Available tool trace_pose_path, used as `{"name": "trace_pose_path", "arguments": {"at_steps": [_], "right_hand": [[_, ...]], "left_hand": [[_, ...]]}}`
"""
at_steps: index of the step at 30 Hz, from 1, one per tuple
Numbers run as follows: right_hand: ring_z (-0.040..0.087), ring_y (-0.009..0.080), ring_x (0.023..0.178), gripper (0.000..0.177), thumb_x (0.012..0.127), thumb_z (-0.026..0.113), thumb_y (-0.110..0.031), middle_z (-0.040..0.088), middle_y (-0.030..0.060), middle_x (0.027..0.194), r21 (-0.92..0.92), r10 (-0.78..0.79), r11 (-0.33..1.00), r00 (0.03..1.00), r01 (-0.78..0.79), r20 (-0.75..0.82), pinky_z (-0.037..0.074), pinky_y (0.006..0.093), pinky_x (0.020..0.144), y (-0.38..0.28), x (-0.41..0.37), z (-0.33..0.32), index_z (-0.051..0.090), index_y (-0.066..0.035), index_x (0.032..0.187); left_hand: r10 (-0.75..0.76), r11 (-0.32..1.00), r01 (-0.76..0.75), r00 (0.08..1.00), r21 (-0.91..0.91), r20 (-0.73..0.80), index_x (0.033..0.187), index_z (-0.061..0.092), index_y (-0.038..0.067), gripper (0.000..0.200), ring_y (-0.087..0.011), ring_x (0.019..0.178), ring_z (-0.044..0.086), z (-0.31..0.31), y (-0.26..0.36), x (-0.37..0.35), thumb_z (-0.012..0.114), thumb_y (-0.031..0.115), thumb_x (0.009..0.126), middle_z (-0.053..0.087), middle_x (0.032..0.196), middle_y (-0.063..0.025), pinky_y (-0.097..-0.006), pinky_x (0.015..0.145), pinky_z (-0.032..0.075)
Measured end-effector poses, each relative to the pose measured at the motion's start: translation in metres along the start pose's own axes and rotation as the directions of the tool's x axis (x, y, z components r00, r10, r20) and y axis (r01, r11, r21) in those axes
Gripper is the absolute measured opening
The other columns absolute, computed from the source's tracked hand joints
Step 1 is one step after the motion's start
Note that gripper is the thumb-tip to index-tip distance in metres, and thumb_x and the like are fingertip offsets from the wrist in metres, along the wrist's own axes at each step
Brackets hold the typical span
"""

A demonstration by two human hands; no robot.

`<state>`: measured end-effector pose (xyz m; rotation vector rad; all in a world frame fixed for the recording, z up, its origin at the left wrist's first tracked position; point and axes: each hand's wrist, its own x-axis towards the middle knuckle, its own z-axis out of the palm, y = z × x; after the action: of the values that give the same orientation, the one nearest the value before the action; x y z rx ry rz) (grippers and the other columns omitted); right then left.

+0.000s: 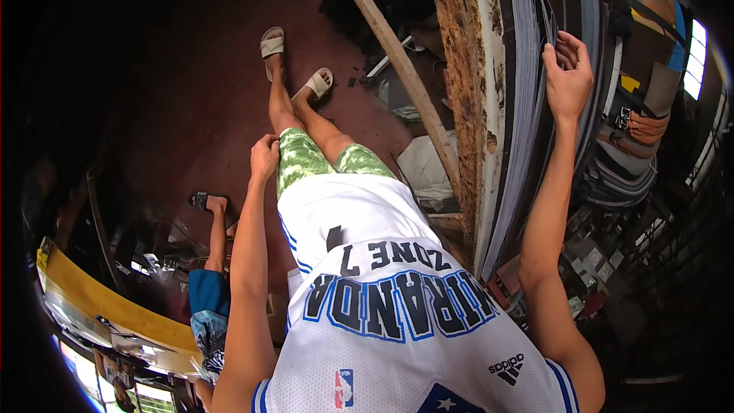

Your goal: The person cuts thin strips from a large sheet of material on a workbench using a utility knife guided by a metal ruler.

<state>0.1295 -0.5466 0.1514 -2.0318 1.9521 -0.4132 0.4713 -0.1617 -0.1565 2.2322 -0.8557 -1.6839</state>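
My right hand [569,80] reaches up to a tall stack of thin grey sheets [524,53]. Its thumb and bent fingers close around the edge of a thin sheet [549,11] that stands a little apart from the stack. My left hand [264,157] hangs beside my leg, fingers curled in against the hem of my green and white shorts [304,159]. It seems to pinch the cloth there, though the fingertips are partly hidden.
A worn wooden post [470,53] borders the stack, and a wooden bar [401,61] leans near it. Bundled materials [631,138] lie at right. Another person's leg [217,237] shows at lower left, near a yellow-edged table [115,298]. The floor [199,92] is dark red.
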Motion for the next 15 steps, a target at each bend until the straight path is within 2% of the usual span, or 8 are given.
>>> {"name": "trace_pose_path", "arguments": {"at_steps": [6, 15], "right_hand": [[0.069, 0.0223, 0.101, 0.036, 0.087, 0.071, -0.013, 0.07, 0.0163, 0.108, -0.027, 0.001, 1.0, 1.0, -0.001, -0.012, 0.054, 0.0336, 0.089, 0.0001, -0.001, 0.0014, 0.062, 0.001, 0.119], [0.068, 0.0245, 0.101, 0.036, 0.085, 0.072, -0.017, 0.07, 0.0153, 0.11, -0.116, 0.002, 0.993, 0.999, 0.002, 0.032, 0.057, 0.0356, 0.084, -0.0067, -0.0007, 0.0033, 0.065, -0.003, 0.118]], "left_hand": [[0.027, 0.999, -0.027, 1.0, 0.017, -0.007, 0.107, 0.069, 0.001, 0.028, -0.034, 0.096, 0.068, 0.0034, -0.0039, 0.0026, 0.054, 0.018, 0.09, 0.071, 0.1, -0.0192, -0.0411, 0.086, 0.052], [0.011, 1.0, -0.011, 1.0, 0.01, -0.012, 0.106, 0.069, 0.001, 0.028, -0.0337, 0.095, 0.068, 0.0046, -0.0053, 0.0021, 0.054, 0.018, 0.09, 0.071, 0.099, -0.0189, -0.0408, 0.085, 0.052]]}}
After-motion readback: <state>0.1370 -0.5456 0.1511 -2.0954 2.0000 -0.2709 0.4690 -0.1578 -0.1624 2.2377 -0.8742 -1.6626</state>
